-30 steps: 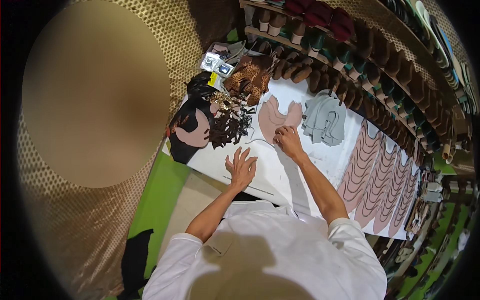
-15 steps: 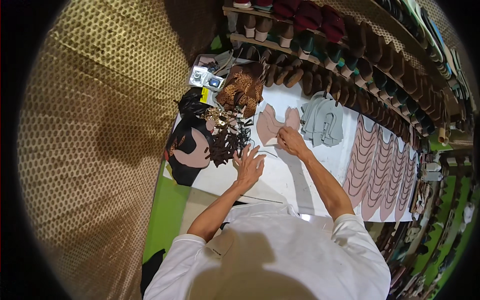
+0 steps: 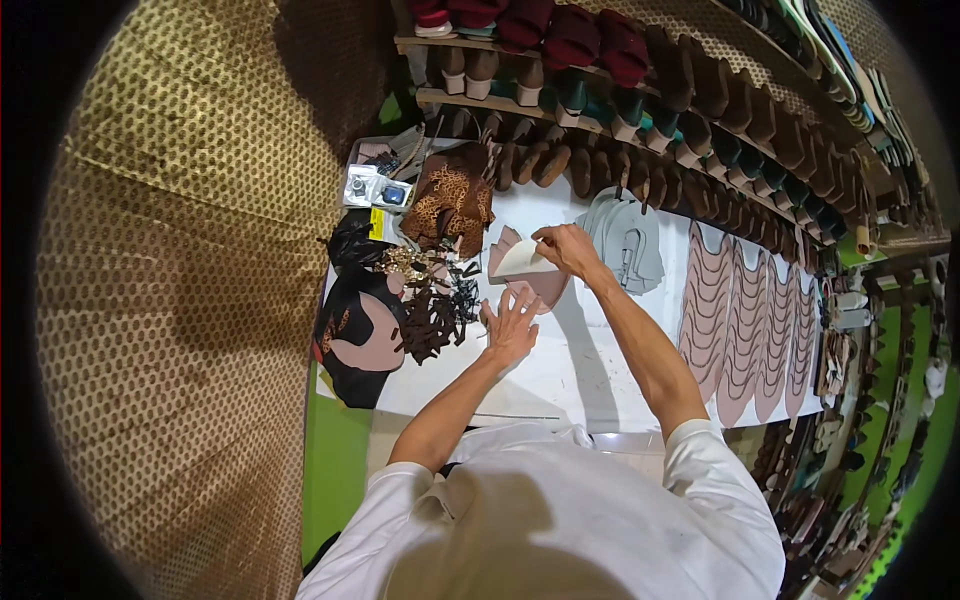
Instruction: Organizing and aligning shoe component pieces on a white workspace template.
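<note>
My right hand (image 3: 572,252) pinches the far edge of a curved pink shoe-upper piece and lifts it, so its cream underside (image 3: 528,258) shows. Beneath it, more of the pink material (image 3: 545,288) lies on the white table. My left hand (image 3: 512,325) rests with fingers spread at the near edge of this pink material. Other pink cut pieces (image 3: 501,243) stick out on the far left side of the lifted one. To the right of my right hand is a pile of grey cut pieces (image 3: 625,240).
Dark brown scraps (image 3: 428,325) and small gold parts (image 3: 405,262) lie left, beside leopard-print material (image 3: 450,200) and a black bag (image 3: 345,355). Overlapping pink pieces (image 3: 735,320) form rows at right. Shelves of shoes (image 3: 630,110) rise behind the white table (image 3: 580,390).
My right hand has moved left and away from me, turning up the pink piece so its cream side shows. My left hand has come onto the pink material. The view has shifted slightly.
</note>
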Available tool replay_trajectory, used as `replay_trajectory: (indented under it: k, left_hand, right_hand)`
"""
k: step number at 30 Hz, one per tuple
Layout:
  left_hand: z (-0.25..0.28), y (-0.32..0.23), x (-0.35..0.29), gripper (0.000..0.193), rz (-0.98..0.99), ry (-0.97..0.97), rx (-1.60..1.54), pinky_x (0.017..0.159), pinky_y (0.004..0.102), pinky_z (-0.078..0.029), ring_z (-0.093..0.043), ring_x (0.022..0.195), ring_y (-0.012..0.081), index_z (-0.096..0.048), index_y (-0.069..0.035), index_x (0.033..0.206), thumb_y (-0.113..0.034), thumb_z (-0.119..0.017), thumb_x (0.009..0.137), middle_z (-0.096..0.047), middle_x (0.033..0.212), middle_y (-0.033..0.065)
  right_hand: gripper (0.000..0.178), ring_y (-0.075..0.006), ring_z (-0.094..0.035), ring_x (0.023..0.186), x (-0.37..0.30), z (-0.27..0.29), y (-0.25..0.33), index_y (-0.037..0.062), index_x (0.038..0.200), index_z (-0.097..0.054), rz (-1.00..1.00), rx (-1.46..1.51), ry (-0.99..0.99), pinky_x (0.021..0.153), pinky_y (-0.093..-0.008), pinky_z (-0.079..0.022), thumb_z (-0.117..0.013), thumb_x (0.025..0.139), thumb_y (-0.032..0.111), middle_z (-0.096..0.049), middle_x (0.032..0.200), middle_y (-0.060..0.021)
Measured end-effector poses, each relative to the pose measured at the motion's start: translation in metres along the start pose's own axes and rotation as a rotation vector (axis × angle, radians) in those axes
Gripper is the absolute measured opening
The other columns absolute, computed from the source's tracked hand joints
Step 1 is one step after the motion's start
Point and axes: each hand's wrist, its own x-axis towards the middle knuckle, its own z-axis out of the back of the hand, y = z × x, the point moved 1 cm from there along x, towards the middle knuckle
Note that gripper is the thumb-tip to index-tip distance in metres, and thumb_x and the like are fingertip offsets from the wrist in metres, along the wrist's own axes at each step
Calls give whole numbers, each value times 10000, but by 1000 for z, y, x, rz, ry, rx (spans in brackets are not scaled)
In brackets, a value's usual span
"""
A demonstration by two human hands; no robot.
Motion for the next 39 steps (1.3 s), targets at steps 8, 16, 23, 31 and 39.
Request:
replay_trajectory:
  k: [8,16,23,31,39]
  left_hand:
    - [2,3,2,564,-2,-29,32,1074,816,-156,-298,1473,397,-592,-229,1455,-321,-693,908,-420,1607,88]
    - [21,-6,6,628,153,39,-168,1113,800,-113,-316,1472,411,-468,-220,1463,-246,-696,878,-517,1527,83]
    - [15,-14,-63,661,133,-170,-200,1123,738,-152,-350,1462,379,-513,-244,1511,-296,-729,889,-497,1557,135]
    - [-16,-15,-167,543,274,-168,-175,1115,751,-157,-353,1470,365,-631,-226,1414,-305,-708,883,-497,1555,125]
    - [-13,-14,-214,466,450,-232,-66,1118,751,-155,-318,1495,350,-679,-217,1356,-296,-689,897,-455,1589,124]
  right_hand:
    - [265,-357,-713,714,16,72,29,51,894,-764,25,-134,-316,706,-444,-565,-680,825,292,-737,777,-168]
    - [186,-321,-671,954,-86,115,46,66,950,-706,172,-202,-432,908,-435,-460,-720,838,214,-723,988,-98]
    - [146,-338,-681,977,-276,10,-25,86,971,-706,-48,-161,-292,833,-449,-547,-770,839,95,-709,1103,-89]
    - [127,-330,-697,1027,-393,-30,-31,46,964,-732,-342,103,-231,889,-428,-572,-704,840,56,-713,1138,-110]
    - [196,-348,-605,1168,-427,-24,-40,55,994,-735,-140,-50,-405,995,-474,-463,-679,807,35,-672,1219,-126]
